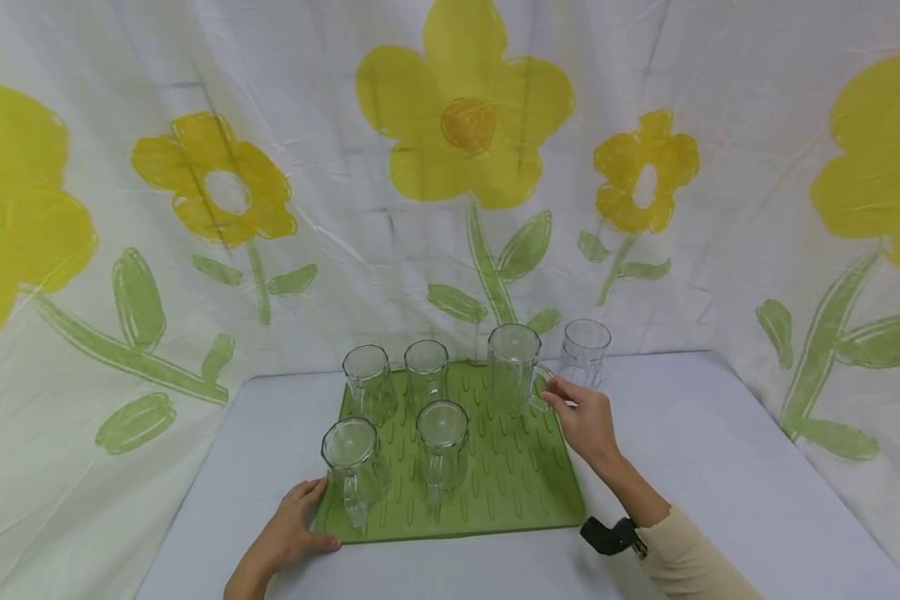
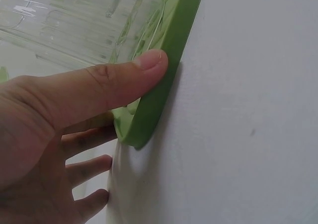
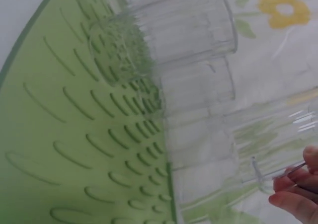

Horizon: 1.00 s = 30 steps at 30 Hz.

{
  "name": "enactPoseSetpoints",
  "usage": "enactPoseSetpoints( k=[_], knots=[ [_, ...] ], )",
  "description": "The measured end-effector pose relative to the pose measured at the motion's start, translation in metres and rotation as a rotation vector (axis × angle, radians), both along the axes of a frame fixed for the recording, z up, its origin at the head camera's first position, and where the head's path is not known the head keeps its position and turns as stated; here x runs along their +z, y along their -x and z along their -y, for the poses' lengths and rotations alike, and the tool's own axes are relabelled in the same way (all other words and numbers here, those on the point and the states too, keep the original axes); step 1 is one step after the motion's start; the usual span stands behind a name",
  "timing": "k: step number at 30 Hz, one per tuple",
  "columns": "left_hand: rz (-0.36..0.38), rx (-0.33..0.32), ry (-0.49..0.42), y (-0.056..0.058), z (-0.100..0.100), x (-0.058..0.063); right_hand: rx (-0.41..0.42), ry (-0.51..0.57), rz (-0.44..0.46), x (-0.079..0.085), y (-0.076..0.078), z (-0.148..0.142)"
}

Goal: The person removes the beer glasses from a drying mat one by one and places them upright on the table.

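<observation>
My left hand (image 1: 292, 523) holds the front left corner of a green ribbed drying mat (image 1: 506, 512). In the left wrist view its thumb (image 2: 114, 87) lies along the mat's front edge, with the index finger partly hidden behind the corner. At the back right of the mat, my right hand (image 1: 587, 417) pinches the handle of a clear glass mug (image 1: 512, 371). The right wrist view shows only the fingertips (image 3: 293, 204) at that handle. Whether this mug touches the mat, I cannot tell.
Several other glass mugs stand on the mat: two in front (image 1: 354, 458) (image 1: 442, 442) and two at the back left (image 1: 369, 383) (image 1: 426, 371). Another mug (image 1: 585, 354) stands on the white table (image 1: 682, 442) beyond the right hand. A flower-patterned curtain (image 1: 330, 275) hangs behind.
</observation>
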<state>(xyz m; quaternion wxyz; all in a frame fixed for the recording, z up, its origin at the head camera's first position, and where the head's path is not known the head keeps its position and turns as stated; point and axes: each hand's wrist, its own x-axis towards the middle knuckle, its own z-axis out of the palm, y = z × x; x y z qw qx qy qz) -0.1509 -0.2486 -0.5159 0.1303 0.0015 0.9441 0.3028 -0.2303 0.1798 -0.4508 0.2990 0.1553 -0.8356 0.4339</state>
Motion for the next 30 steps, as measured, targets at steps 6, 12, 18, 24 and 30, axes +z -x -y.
enactPoseSetpoints(
  k=[6, 12, 18, 24, 30],
  knots=[
    [0.003, 0.003, 0.000, 0.000, 0.000, 0.001, 0.008, 0.009, 0.030, 0.007, -0.005, 0.000],
    [-0.010, 0.002, -0.001, -0.001, 0.000, 0.000, 0.020, -0.004, 0.025, 0.013, -0.009, 0.000],
    [-0.012, 0.003, -0.012, -0.002, 0.001, 0.000, 0.027, -0.014, 0.023, 0.018, -0.016, 0.000],
    [-0.004, 0.003, -0.014, -0.002, 0.001, -0.001, 0.033, 0.006, 0.036, 0.021, -0.023, -0.002],
    [-0.006, -0.001, -0.010, -0.001, 0.001, 0.001, 0.037, 0.002, 0.073, 0.024, -0.028, -0.003]
  ],
)
